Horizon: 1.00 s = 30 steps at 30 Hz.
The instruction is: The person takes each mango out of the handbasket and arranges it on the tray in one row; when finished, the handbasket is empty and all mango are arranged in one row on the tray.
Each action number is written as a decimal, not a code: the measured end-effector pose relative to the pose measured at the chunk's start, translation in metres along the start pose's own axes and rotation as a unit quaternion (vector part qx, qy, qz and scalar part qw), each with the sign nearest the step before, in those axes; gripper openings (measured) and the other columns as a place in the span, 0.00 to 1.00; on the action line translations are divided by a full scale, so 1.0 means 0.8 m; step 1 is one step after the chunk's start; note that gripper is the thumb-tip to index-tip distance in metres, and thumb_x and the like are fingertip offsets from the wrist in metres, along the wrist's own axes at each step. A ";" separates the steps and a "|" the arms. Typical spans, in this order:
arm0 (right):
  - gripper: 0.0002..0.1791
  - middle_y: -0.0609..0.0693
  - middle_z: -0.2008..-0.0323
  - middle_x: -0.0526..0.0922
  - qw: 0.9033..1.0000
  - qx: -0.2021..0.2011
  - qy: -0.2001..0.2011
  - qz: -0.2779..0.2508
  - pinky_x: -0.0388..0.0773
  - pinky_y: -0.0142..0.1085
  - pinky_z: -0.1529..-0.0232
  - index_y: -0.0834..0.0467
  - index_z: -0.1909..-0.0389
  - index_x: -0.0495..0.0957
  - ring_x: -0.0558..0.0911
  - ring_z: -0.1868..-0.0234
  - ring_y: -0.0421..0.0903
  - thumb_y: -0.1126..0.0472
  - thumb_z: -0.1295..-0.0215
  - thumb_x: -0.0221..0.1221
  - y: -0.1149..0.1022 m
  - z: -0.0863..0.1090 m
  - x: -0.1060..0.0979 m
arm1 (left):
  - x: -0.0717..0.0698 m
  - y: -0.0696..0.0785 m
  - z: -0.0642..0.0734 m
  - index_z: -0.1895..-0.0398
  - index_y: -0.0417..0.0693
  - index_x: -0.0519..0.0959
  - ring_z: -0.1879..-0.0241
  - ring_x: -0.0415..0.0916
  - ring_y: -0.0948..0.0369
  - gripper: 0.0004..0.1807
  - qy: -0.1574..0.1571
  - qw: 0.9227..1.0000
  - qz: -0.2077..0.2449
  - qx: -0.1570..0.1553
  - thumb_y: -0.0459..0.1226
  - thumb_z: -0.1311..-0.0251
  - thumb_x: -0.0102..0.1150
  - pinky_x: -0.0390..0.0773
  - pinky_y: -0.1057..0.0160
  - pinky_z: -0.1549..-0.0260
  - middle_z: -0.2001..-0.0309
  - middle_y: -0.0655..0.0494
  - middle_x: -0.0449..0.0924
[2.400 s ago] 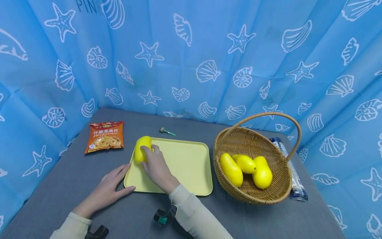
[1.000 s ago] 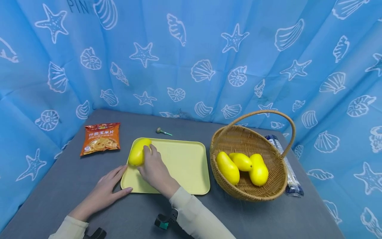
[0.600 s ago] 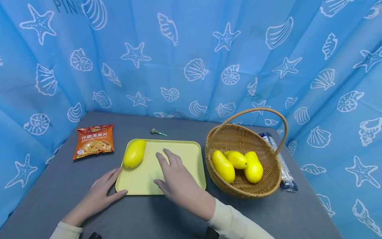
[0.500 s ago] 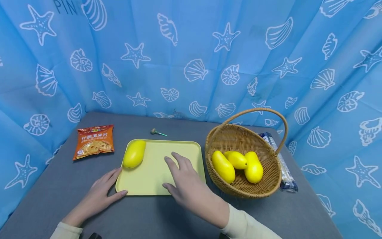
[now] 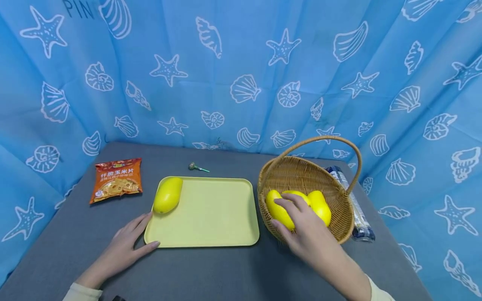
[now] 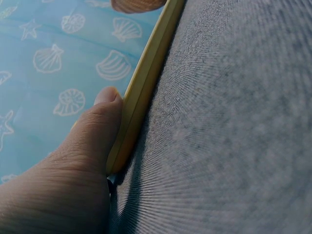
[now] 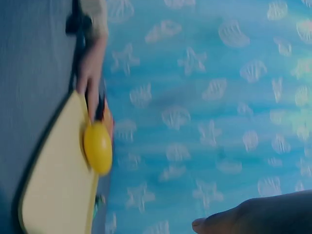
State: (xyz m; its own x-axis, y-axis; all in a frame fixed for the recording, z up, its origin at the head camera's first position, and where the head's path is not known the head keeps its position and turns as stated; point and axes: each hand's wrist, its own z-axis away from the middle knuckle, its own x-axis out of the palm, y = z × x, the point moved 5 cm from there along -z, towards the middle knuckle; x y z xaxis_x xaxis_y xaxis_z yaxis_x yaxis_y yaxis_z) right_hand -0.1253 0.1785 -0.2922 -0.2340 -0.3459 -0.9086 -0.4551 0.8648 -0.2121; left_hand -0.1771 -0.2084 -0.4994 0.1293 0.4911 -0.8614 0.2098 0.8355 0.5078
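Note:
One yellow mango [image 5: 167, 195] lies at the left end of a pale yellow tray [image 5: 211, 213]. My left hand [image 5: 122, 244] rests at the tray's left front corner, fingers straight. In the left wrist view its thumb [image 6: 92, 124] touches the tray's side [image 6: 139, 95]. My right hand [image 5: 306, 228] is over the front of the wicker basket [image 5: 301, 169], fingers spread and slightly bent. Beneath it are a left mango [image 5: 274, 205], a right mango [image 5: 320, 205] and a partly hidden middle one. Whether the fingers touch a mango cannot be told.
An orange snack bag [image 5: 116, 180] lies left of the tray. A lollipop [image 5: 198, 167] with a green stick lies behind it. Right of the basket is a clear and dark blue package [image 5: 354, 205]. The basket's handle [image 5: 320, 140] arches high. A blue curtain [image 5: 241, 75] borders the table.
My right hand let go of the mango on the tray's left end and moved right, across the tray, to the basket. My left hand stayed at the tray's corner. The head view shifted slightly.

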 end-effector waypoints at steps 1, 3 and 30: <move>0.24 0.55 0.47 0.76 1.000 0.011 -0.002 -0.003 0.83 0.42 0.57 0.59 0.47 0.76 0.79 0.51 0.50 0.59 0.44 0.69 0.010 0.000 -0.003 | 0.000 0.000 0.000 0.25 0.47 0.54 0.35 0.57 0.39 0.52 0.000 1.000 -0.001 -0.001 0.69 0.44 0.50 0.58 0.31 0.45 0.31 0.39 0.58; 0.23 0.57 0.47 0.75 0.999 0.039 -0.015 -0.009 0.83 0.40 0.61 0.60 0.47 0.76 0.79 0.53 0.51 0.60 0.42 0.67 0.031 -0.003 -0.007 | 0.000 0.001 -0.001 0.25 0.47 0.54 0.35 0.57 0.39 0.52 -0.001 1.000 -0.001 -0.003 0.69 0.45 0.50 0.58 0.30 0.45 0.31 0.39 0.58; 0.25 0.69 0.45 0.76 0.950 0.167 -0.263 -0.015 0.74 0.59 0.48 0.65 0.37 0.68 0.76 0.46 0.65 0.58 0.31 0.55 0.169 -0.031 0.040 | 0.001 -0.001 0.000 0.25 0.47 0.54 0.35 0.58 0.38 0.53 -0.006 1.000 -0.001 -0.007 0.70 0.45 0.50 0.57 0.29 0.46 0.31 0.38 0.59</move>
State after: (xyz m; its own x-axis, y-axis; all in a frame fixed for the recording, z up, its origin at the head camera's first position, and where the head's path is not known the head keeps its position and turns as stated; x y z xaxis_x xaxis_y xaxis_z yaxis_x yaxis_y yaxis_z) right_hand -0.2160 0.2754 -0.3413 0.2760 -0.2197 -0.9357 -0.1355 0.9549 -0.2642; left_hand -0.1773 -0.2084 -0.5006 0.1401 0.4868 -0.8622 0.1957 0.8400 0.5061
